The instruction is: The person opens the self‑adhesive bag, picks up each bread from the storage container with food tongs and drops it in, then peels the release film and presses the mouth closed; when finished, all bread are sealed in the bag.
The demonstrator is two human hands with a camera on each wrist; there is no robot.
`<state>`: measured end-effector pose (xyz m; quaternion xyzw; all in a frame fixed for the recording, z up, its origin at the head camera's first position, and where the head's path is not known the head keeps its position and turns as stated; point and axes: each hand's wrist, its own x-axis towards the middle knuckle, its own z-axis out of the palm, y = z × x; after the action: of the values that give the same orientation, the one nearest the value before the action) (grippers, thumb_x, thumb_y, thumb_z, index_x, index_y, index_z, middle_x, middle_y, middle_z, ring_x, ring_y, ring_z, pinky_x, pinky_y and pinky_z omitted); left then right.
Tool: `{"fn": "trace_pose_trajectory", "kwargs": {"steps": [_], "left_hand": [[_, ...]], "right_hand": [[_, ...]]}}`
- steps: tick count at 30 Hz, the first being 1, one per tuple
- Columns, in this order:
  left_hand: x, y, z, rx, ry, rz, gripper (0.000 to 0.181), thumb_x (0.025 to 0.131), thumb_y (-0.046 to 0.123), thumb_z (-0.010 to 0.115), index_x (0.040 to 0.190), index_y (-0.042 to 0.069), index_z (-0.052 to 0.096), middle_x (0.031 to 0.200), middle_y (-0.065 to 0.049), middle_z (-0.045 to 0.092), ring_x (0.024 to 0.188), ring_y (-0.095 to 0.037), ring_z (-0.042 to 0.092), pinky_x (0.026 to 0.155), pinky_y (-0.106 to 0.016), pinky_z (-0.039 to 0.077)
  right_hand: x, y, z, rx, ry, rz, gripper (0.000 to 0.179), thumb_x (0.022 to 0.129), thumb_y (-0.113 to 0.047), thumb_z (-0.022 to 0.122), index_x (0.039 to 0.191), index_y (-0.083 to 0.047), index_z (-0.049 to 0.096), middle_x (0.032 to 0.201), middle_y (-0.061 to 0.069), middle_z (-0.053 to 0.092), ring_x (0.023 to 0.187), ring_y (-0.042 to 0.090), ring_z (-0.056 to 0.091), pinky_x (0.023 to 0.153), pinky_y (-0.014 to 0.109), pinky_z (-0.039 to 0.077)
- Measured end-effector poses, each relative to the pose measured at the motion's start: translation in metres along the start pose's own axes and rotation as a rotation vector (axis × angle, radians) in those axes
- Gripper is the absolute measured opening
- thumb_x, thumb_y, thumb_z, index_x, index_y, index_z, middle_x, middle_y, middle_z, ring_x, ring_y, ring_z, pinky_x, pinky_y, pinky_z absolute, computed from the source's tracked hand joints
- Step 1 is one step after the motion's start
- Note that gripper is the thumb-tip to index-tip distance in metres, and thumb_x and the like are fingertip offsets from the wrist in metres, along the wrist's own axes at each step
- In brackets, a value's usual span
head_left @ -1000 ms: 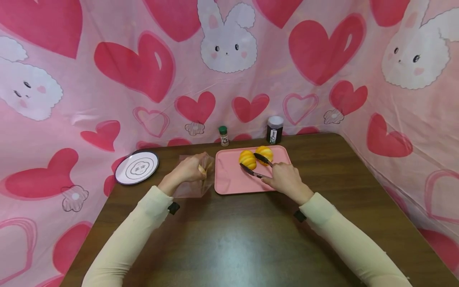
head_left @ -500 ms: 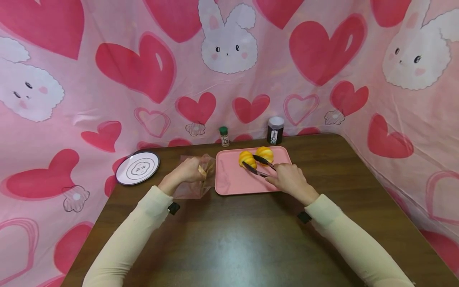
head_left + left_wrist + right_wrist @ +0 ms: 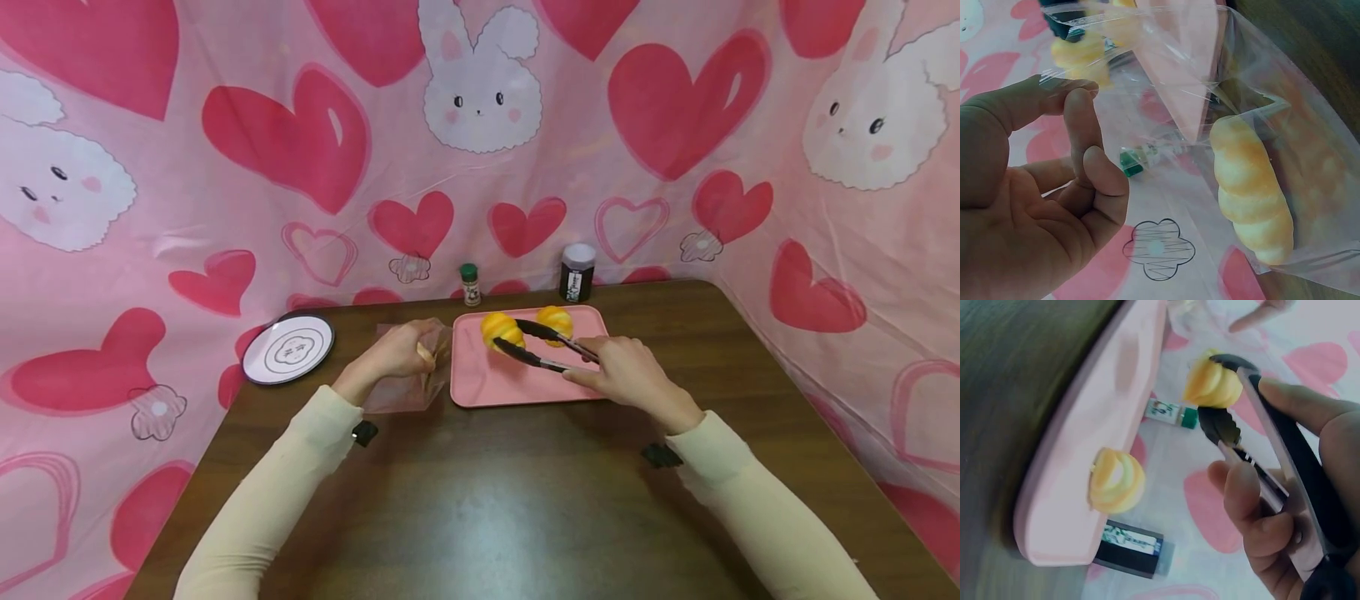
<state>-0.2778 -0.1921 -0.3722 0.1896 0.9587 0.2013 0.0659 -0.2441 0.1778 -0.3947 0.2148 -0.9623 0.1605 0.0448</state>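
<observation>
My left hand (image 3: 396,350) pinches the rim of a clear plastic bag (image 3: 393,400) left of the pink tray (image 3: 476,385). Inside the bag lies a long, ridged bread roll (image 3: 1252,194), seen in the left wrist view. My right hand (image 3: 637,375) grips a pair of tongs (image 3: 1275,431) with black tips. Between those tips is a yellow swirled bun (image 3: 501,330), raised over the tray's left half in the head view. A second yellow bun (image 3: 1117,481) rests on the tray, behind the tongs in the head view.
A green-capped seasoning shaker (image 3: 470,285) and a dark jar with a pale lid (image 3: 577,273) stand behind the tray. At the table's left back lies a white plate (image 3: 288,350) with a dark rim. Patterned pink cloth (image 3: 480,183) hangs around the brown table (image 3: 480,492).
The tongs have closed on the left bun and lifted it off the tray, shifting it left. My right hand has drawn slightly right and nearer. The left hand and bag have barely moved.
</observation>
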Motion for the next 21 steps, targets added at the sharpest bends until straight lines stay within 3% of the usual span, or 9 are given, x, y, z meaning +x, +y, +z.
{"fn": "trace_pose_trajectory", "kwargs": {"steps": [4, 8, 13, 21], "left_hand": [[0.001, 0.000, 0.000, 0.011, 0.006, 0.005, 0.075, 0.075, 0.009, 0.073, 0.144, -0.003, 0.048, 0.150, -0.024, 0.047, 0.118, -0.035, 0.057, 0.107, -0.050, 0.046], [0.001, -0.001, 0.000, 0.011, 0.003, -0.002, 0.075, 0.076, 0.010, 0.075, 0.145, -0.003, 0.047, 0.151, -0.023, 0.047, 0.130, -0.037, 0.054, 0.111, -0.051, 0.043], [0.001, -0.001, 0.000, 0.000, -0.006, -0.007, 0.076, 0.076, 0.011, 0.075, 0.146, -0.004, 0.046, 0.152, -0.023, 0.045, 0.130, -0.038, 0.054, 0.111, -0.051, 0.043], [0.000, -0.002, 0.000, -0.021, -0.017, -0.035, 0.080, 0.078, 0.014, 0.075, 0.148, -0.003, 0.042, 0.155, -0.020, 0.042, 0.134, -0.038, 0.051, 0.113, -0.052, 0.040]], "right_hand": [[-0.007, -0.001, -0.008, -0.009, 0.022, -0.034, 0.064, 0.083, -0.051, 0.076, 0.131, -0.011, 0.066, 0.098, 0.007, 0.073, 0.073, 0.020, 0.056, 0.067, 0.036, 0.049], [-0.011, -0.005, -0.013, -0.032, 0.031, -0.106, 0.065, 0.083, -0.053, 0.074, 0.132, -0.011, 0.066, 0.116, 0.012, 0.073, 0.086, 0.024, 0.066, 0.078, 0.046, 0.055], [-0.012, -0.012, -0.016, -0.035, 0.014, -0.189, 0.064, 0.084, -0.054, 0.073, 0.132, -0.012, 0.066, 0.118, 0.009, 0.073, 0.090, 0.022, 0.068, 0.081, 0.046, 0.056], [-0.009, -0.022, -0.020, 0.015, -0.036, -0.221, 0.064, 0.084, -0.055, 0.072, 0.133, -0.014, 0.065, 0.125, 0.008, 0.071, 0.104, 0.025, 0.069, 0.089, 0.049, 0.056]]}}
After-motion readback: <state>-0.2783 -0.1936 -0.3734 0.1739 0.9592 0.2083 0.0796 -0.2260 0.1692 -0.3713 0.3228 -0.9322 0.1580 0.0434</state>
